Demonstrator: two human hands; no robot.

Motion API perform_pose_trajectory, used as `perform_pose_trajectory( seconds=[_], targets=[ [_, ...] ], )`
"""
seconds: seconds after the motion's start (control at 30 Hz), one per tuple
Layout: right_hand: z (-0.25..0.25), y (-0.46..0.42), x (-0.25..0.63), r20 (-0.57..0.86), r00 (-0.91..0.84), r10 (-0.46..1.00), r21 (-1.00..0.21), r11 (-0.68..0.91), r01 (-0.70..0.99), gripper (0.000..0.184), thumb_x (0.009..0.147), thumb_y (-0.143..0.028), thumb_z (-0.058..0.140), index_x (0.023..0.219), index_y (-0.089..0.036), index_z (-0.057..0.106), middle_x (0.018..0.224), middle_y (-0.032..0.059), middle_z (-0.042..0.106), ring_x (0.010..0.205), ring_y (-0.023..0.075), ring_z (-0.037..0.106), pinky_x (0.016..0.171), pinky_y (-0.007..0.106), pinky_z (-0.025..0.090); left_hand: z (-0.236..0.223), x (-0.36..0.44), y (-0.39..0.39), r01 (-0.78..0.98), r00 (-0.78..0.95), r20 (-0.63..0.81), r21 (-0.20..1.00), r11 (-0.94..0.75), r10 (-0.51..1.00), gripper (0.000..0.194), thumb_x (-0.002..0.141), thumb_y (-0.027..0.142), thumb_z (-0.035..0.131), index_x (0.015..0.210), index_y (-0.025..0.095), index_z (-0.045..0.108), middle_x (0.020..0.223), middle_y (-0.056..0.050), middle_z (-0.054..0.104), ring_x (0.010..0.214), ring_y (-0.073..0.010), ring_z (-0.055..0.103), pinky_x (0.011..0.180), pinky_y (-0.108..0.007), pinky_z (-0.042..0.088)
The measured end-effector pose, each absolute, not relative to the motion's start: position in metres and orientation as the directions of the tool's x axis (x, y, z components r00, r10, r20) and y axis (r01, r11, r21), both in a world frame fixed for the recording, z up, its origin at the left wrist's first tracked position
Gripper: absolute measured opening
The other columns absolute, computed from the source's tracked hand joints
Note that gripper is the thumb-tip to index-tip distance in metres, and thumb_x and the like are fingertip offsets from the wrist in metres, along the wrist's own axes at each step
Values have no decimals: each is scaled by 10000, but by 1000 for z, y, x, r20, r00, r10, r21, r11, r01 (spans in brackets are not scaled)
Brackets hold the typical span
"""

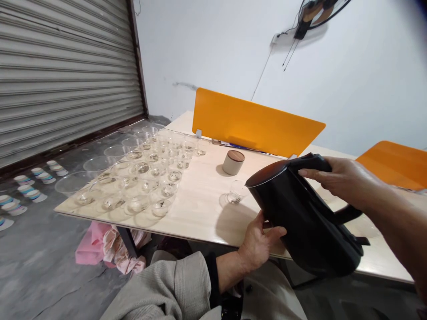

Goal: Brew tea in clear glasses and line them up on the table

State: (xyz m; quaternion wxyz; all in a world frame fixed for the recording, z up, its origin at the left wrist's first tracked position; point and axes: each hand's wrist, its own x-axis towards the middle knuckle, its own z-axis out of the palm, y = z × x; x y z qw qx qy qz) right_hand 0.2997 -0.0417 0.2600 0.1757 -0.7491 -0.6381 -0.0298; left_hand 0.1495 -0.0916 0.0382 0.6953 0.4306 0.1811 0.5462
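The black kettle point(302, 218) sits at 4 o'clock, above the desk point(200, 226); rigid, probably heavy if filled. Right hand point(347, 178): fingers closed on top handle point(312, 162). Left hand point(260, 242): fingers open, bracing underneath.

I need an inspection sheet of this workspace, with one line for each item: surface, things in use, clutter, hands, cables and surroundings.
Surface: light wood-grain tabletop, orange desk dividers along its far side.
Things in use: tilted black kettle; rows of clear glass cups, many with dark specks inside; one separate glass cup beside the kettle.
Clutter: wood-lidded canister on the table; pink plastic bag under it.
Hands: right hand grips the kettle's top; left hand supports its body from beneath.
Cables: thin wires on the wall; none seen on the kettle.
Surroundings: grey roller shutter, striped stacks on the concrete floor.
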Motion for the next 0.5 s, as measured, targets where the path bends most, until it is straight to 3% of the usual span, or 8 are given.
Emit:
perform_pose_trajectory(
  seconds=[0.37,0.5],
  targets=[
    [255,-35,312,223,132,966,-151,-99,983,608,741,-834,638,883,-252,745,562,-16,609,592,224,593,565,340,415,32,156,-93,-652,367,251,756,55,896,625,838,461,802,1360,188,592,1273,-109,717,1185,-304,666,1029,-437,529],
    [253,-35,311,248,123,961,-198,-74,977,585,704,-814,688,831,-244,734,574,-16,609,581,221,580,561,338,402,30,158,-94,-665,376,256,744,67,890,605,854,452,788,1365,197,588,1291,-99,714,1208,-299,659,1060,-439,513]
  ],
)
